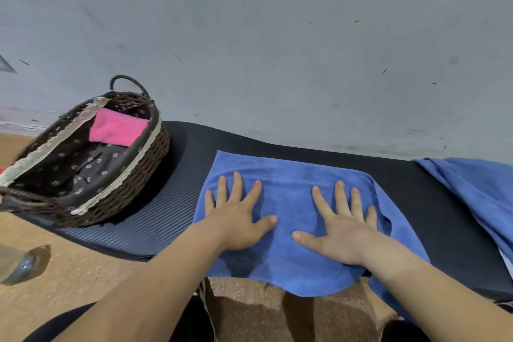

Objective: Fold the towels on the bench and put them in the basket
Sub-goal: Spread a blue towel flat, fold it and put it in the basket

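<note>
Blue towel [288,175]: lies spread on the black-padded table [172,203], centre of view, with its near edge hanging over the front of the table.

Left hand [238,219]: palm down on the left half of the towel, fingers [237,186] straight and spread wide, holding nothing.

Right hand [341,228]: palm down on the right half, fingers likewise straight and splayed. The two thumbs point toward each other, apart.

Basket [144,169]: brown wicker with a dark flowered lining and lace trim. It stands on the left end of the table, near the towel and not touching it.

Pink towel [118,128]: folded, inside the basket at its far end.

Second blue towel [477,183]: lies loose at the right end of the table, apart from the first.
</note>
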A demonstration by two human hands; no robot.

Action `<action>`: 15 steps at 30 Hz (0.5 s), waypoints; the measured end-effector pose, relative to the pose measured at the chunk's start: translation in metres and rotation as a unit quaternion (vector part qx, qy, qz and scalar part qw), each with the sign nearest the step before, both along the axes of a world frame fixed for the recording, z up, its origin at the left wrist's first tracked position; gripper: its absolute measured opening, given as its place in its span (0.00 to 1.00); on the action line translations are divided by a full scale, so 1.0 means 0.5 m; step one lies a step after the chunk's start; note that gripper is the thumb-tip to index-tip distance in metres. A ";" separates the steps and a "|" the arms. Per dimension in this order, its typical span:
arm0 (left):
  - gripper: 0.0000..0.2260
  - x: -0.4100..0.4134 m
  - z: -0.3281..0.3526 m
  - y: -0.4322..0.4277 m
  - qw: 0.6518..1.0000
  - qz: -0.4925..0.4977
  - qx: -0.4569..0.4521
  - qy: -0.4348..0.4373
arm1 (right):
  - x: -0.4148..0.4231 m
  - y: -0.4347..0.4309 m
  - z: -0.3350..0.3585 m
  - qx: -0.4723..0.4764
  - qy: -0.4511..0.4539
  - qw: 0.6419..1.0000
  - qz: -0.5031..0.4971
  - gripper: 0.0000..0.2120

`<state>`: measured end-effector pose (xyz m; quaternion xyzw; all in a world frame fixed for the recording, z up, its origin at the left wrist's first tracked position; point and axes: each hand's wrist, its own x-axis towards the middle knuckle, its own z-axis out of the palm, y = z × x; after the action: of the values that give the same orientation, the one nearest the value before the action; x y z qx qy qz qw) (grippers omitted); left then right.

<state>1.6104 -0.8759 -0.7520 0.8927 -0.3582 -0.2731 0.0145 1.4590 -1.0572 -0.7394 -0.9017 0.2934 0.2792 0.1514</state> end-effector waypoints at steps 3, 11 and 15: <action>0.38 0.068 -0.021 0.026 0.998 0.002 -0.057 -0.034 | 0.040 -0.002 -0.011 0.000 -0.018 1.000 0.004 0.54; 0.33 0.062 0.020 0.006 0.985 0.053 -0.138 -0.088 | 0.117 -0.004 -0.031 0.014 -0.119 0.992 0.034 0.49; 0.36 0.001 -0.006 -0.016 0.998 0.015 -0.055 -0.010 | 0.116 -0.016 -0.005 0.092 -0.245 0.965 0.016 0.33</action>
<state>1.6109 -0.8838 -0.7548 0.8985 -0.3594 -0.2437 0.0645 1.5171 -1.0653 -0.7418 -0.9291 0.2060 0.0782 0.2969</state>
